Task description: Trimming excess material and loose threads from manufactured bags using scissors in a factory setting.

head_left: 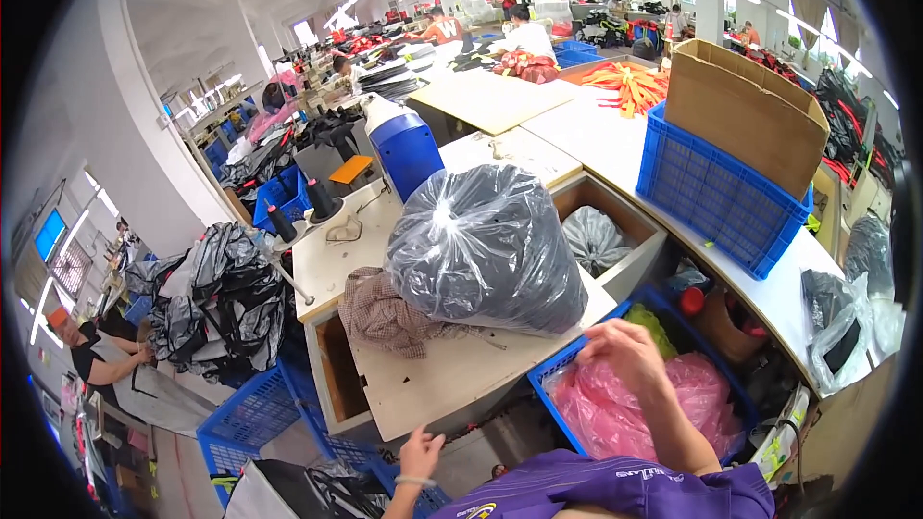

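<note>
A big clear plastic bag [490,250] stuffed with dark material sits on the cream worktable [452,384], its gathered top facing me. Beside its lower left lies a crumpled brown checked cloth [385,312]. My right hand [623,351] hovers over a blue crate [553,375] of pink plastic bags [635,404], close to the clear bag's right side but apart from it; its fingers are loosely bent, with nothing visible in them. Low in front of the table's near edge is my left hand [420,454], fingers apart and holding nothing, a light band on its wrist.
Left of the table, black sheets [226,298] are heaped above blue crates [250,418]. A blue sewing-machine head [406,149] stands behind the bag. At right, a blue crate [721,183] holds a cardboard box [740,101]. Another person [106,356] works at far left.
</note>
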Action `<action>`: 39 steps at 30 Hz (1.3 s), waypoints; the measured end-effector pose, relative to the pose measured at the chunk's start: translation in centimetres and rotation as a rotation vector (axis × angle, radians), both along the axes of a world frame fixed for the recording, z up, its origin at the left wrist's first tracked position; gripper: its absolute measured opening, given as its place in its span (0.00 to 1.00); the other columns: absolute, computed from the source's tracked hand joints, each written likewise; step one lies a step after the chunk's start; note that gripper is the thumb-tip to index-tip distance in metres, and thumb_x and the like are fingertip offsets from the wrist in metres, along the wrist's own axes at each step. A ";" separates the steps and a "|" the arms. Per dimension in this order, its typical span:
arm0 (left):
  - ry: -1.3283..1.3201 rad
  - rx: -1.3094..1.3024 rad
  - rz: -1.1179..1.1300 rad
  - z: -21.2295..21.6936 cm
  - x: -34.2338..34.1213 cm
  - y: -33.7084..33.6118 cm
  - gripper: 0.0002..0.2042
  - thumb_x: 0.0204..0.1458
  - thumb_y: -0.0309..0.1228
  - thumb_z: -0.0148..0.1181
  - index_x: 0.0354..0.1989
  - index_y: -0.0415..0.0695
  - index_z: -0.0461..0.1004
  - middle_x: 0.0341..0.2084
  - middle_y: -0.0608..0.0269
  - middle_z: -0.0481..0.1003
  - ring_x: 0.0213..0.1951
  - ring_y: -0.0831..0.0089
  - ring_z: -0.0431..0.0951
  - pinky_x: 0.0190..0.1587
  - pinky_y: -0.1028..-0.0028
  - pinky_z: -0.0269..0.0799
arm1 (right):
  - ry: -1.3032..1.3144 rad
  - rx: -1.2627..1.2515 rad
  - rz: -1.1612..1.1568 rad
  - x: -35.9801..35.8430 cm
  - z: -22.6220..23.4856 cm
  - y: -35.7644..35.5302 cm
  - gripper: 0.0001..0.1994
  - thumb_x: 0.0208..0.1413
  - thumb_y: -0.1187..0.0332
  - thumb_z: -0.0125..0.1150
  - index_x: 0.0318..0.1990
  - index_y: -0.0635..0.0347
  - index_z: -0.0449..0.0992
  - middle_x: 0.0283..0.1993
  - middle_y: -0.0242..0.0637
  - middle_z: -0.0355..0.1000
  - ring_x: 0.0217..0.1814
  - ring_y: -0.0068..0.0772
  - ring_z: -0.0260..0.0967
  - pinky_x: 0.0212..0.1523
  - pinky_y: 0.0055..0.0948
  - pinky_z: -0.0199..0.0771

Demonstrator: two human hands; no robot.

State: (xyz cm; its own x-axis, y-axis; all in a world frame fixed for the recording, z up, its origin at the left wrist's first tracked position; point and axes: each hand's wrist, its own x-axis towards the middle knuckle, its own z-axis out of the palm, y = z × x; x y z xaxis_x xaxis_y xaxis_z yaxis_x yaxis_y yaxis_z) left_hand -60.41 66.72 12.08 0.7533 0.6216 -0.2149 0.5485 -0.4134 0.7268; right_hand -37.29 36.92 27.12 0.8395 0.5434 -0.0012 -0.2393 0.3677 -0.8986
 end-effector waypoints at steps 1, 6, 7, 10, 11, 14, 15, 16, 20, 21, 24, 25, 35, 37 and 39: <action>0.001 0.097 0.042 0.8 -1.8 0.8 0.27 0.43 0.37 0.67 0.51 0.35 0.68 0.39 0.46 0.76 0.41 0.65 0.78 0.42 0.70 0.73 | -0.098 -0.183 -0.141 -0.2 0.9 -0.5 0.14 0.57 0.63 0.53 0.41 0.68 0.74 0.30 0.42 0.75 0.34 0.30 0.74 0.39 0.26 0.72; -0.246 0.216 0.083 0.2 -3.2 6.7 0.26 0.45 0.35 0.63 0.50 0.32 0.66 0.44 0.42 0.70 0.47 0.49 0.71 0.50 0.62 0.66 | -0.185 -0.245 -0.257 -0.5 0.9 -1.6 0.14 0.55 0.63 0.57 0.39 0.69 0.76 0.29 0.38 0.75 0.34 0.26 0.73 0.38 0.23 0.72; -0.249 0.242 0.041 2.5 -1.6 7.5 0.26 0.46 0.34 0.62 0.51 0.32 0.66 0.46 0.42 0.69 0.49 0.49 0.69 0.51 0.62 0.65 | -0.233 -0.323 -0.243 -0.2 1.4 -1.5 0.14 0.54 0.63 0.57 0.39 0.69 0.76 0.29 0.38 0.75 0.34 0.25 0.73 0.38 0.24 0.72; -0.343 0.379 -0.068 7.5 2.6 10.3 0.26 0.47 0.33 0.61 0.53 0.34 0.64 0.50 0.43 0.66 0.52 0.50 0.67 0.54 0.62 0.63 | -0.331 -0.480 -0.163 1.3 3.5 0.5 0.15 0.52 0.63 0.60 0.40 0.69 0.76 0.30 0.37 0.76 0.34 0.25 0.72 0.38 0.24 0.71; -0.338 0.384 -0.060 8.9 3.9 11.0 0.26 0.47 0.33 0.61 0.53 0.34 0.64 0.50 0.43 0.66 0.52 0.50 0.67 0.54 0.62 0.63 | -0.367 -0.551 -0.143 2.0 4.1 1.7 0.15 0.52 0.64 0.61 0.40 0.69 0.75 0.30 0.37 0.76 0.34 0.25 0.72 0.38 0.24 0.71; -0.461 0.481 -0.251 12.6 9.7 12.0 0.27 0.48 0.34 0.61 0.55 0.35 0.63 0.52 0.46 0.65 0.54 0.51 0.65 0.56 0.62 0.61 | -0.704 -0.758 0.042 5.5 6.7 4.7 0.14 0.49 0.66 0.63 0.42 0.65 0.75 0.31 0.40 0.77 0.33 0.32 0.75 0.37 0.27 0.73; -0.505 0.504 -0.308 13.7 12.0 12.1 0.27 0.48 0.35 0.62 0.55 0.35 0.63 0.52 0.46 0.65 0.54 0.51 0.65 0.57 0.62 0.61 | -0.899 -0.858 0.184 6.6 8.4 6.1 0.14 0.48 0.66 0.64 0.42 0.63 0.76 0.31 0.41 0.77 0.33 0.35 0.76 0.37 0.28 0.73; -0.560 0.509 -0.354 15.1 14.6 12.0 0.27 0.48 0.35 0.61 0.55 0.35 0.63 0.52 0.46 0.65 0.54 0.51 0.65 0.57 0.62 0.61 | -0.955 -0.882 0.273 7.7 10.1 7.7 0.14 0.48 0.66 0.64 0.41 0.61 0.76 0.30 0.42 0.76 0.33 0.38 0.76 0.37 0.31 0.74; -0.762 0.620 -0.511 21.0 25.5 10.6 0.25 0.49 0.32 0.60 0.55 0.35 0.63 0.53 0.48 0.64 0.55 0.50 0.64 0.57 0.63 0.61 | -1.419 -0.804 0.276 14.1 14.5 13.5 0.13 0.47 0.62 0.65 0.37 0.58 0.76 0.26 0.38 0.73 0.30 0.40 0.73 0.31 0.35 0.72; -0.802 0.655 -0.549 21.6 28.6 10.6 0.25 0.48 0.31 0.60 0.55 0.36 0.63 0.53 0.48 0.63 0.56 0.50 0.63 0.57 0.63 0.61 | -1.522 -0.760 0.263 15.3 15.6 15.8 0.13 0.46 0.61 0.65 0.37 0.58 0.76 0.25 0.38 0.73 0.30 0.40 0.73 0.30 0.35 0.72; -0.926 0.406 -0.675 20.6 39.6 9.7 0.24 0.48 0.34 0.59 0.54 0.39 0.66 0.52 0.49 0.66 0.58 0.52 0.61 0.60 0.62 0.57 | -1.851 -0.467 0.279 18.7 16.3 23.9 0.13 0.47 0.61 0.64 0.34 0.60 0.74 0.25 0.37 0.70 0.30 0.40 0.71 0.31 0.36 0.70; -1.013 0.043 -0.685 19.1 43.2 8.7 0.23 0.48 0.35 0.58 0.53 0.39 0.66 0.52 0.49 0.66 0.59 0.52 0.60 0.61 0.61 0.55 | -1.960 -0.340 0.265 19.7 15.7 26.8 0.13 0.46 0.61 0.64 0.34 0.61 0.73 0.24 0.35 0.69 0.29 0.39 0.69 0.32 0.36 0.69; -0.761 0.658 -0.887 11.0 58.5 3.9 0.21 0.49 0.44 0.55 0.47 0.42 0.72 0.44 0.56 0.73 0.51 0.61 0.69 0.55 0.59 0.60 | -1.744 -0.016 0.464 28.7 6.4 41.7 0.13 0.45 0.58 0.61 0.24 0.60 0.73 0.20 0.41 0.70 0.26 0.46 0.71 0.25 0.41 0.69; -0.794 0.616 -0.862 10.0 58.4 4.2 0.20 0.49 0.43 0.56 0.46 0.43 0.73 0.42 0.57 0.73 0.47 0.62 0.71 0.54 0.59 0.61 | -1.680 -0.056 0.463 30.3 2.8 42.3 0.13 0.44 0.58 0.62 0.24 0.59 0.74 0.18 0.42 0.70 0.25 0.48 0.71 0.24 0.42 0.69; -0.913 0.603 -0.807 9.7 58.4 4.3 0.18 0.49 0.41 0.56 0.45 0.44 0.74 0.36 0.60 0.75 0.40 0.62 0.73 0.51 0.61 0.62 | -1.595 -0.219 0.532 31.3 0.4 42.3 0.14 0.44 0.58 0.62 0.24 0.60 0.73 0.17 0.42 0.69 0.24 0.49 0.71 0.24 0.42 0.70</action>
State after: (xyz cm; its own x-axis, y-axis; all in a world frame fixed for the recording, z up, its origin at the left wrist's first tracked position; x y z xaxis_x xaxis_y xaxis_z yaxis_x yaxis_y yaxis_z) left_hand -2.00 71.04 21.77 0.6754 -0.2371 0.6983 -0.5708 -0.7676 0.2914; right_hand -6.04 79.21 27.49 -0.1824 0.8492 0.4955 0.8408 0.3960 -0.3690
